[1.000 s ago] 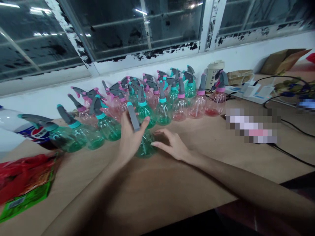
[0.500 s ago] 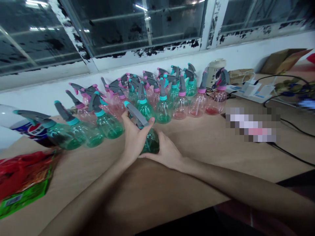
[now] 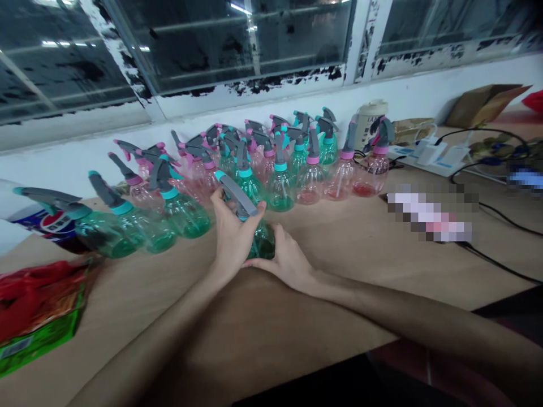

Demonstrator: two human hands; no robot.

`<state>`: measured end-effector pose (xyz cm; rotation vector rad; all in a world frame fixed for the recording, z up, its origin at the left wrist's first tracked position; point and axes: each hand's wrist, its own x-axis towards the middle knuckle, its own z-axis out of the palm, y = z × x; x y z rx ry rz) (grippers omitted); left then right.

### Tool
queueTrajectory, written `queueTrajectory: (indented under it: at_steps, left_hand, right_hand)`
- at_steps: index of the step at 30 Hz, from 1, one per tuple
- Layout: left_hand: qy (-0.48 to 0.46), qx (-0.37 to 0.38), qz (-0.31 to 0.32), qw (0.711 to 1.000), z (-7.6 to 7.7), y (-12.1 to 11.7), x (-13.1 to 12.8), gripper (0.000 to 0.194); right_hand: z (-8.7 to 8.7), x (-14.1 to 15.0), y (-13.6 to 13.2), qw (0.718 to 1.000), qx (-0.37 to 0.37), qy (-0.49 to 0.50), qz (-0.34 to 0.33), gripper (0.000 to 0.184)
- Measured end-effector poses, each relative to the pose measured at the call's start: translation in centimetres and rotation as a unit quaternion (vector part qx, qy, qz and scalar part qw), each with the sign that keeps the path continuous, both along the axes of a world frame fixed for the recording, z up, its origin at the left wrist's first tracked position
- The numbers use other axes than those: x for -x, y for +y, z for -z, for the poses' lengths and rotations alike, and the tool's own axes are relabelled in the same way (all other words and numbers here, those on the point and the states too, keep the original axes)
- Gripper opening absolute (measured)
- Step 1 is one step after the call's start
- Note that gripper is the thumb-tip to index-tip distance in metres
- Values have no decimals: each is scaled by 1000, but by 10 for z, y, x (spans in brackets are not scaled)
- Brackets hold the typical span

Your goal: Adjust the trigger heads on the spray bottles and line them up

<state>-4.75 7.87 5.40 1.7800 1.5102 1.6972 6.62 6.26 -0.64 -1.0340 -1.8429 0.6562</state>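
Held spray bottle [image 3: 264,244]: translucent green, with grey head [image 3: 241,196] and turquoise nozzle tip [image 3: 219,176]; green bottles [image 3: 281,194] have turquoise collars [image 3: 280,167], pink bottles [image 3: 310,183] have pink collars [image 3: 313,160]; bench [image 3: 339,249] is tan; packet [image 3: 48,343] is green and orange; wrapping [image 3: 25,289] is red; drink label [image 3: 55,223] is blue with red-and-white emblem [image 3: 56,221]; cup [image 3: 363,125] is cream with dark lettering [image 3: 374,120]

- Held bottle [image 3: 263,243]: clear green plastic, glossy.
- Its trigger [image 3: 238,196]: grey plastic, smooth, nearly matt.
- Other bottles [image 3: 281,191]: thin see-through plastic, shiny, ribbed.
- Table [image 3: 356,243]: smooth wood-like top, low sheen.
- Red bag [image 3: 23,294]: crumpled, apparently thin plastic.
- Packet [image 3: 55,333]: slick printed film.
- Window [image 3: 190,45]: smooth reflective glass.
- Frame [image 3: 358,48]: rough, patchy paint.
- Wall [image 3: 411,96]: matt white.
- Box [image 3: 477,107]: matt brown cardboard.
- Power strip [image 3: 430,161]: smooth white plastic.
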Motion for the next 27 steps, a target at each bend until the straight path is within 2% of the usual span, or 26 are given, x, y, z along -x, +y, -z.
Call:
queueTrajectory:
  at_steps: [5, 10, 14, 20, 22, 25, 27]
  left_hand:
    - [-6, 3, 4, 1000, -1, 2, -1, 60]
    - [3, 7, 17, 1000, -3, 3, 1, 54]
    - [10, -1, 28, 1000, -3, 2, 2, 53]
    - [20, -6, 45, 999, -3, 1, 5, 52]
    - [27, -14, 63, 998, -3, 3, 9, 52]
    - [40, -9, 75, 996, -6, 5, 15, 53]
    - [46, 9, 61, 997, -10, 5, 19, 50]
  right_hand:
    - [-1, 2, 1, 999, 19, -20, 32, 78]
    - [-3, 2, 2, 998, 16, -45, 38, 88]
    - [-5, 2, 2, 998, -3, -63, 32, 90]
    - [-2, -9, 4, 997, 19, -69, -4, 96]
    - [-1, -14, 7, 998, 24, -42, -28, 88]
    - [1, -18, 13, 997, 29, 36, -60, 58]
    - [2, -19, 16, 993, 36, 91, -69, 42]
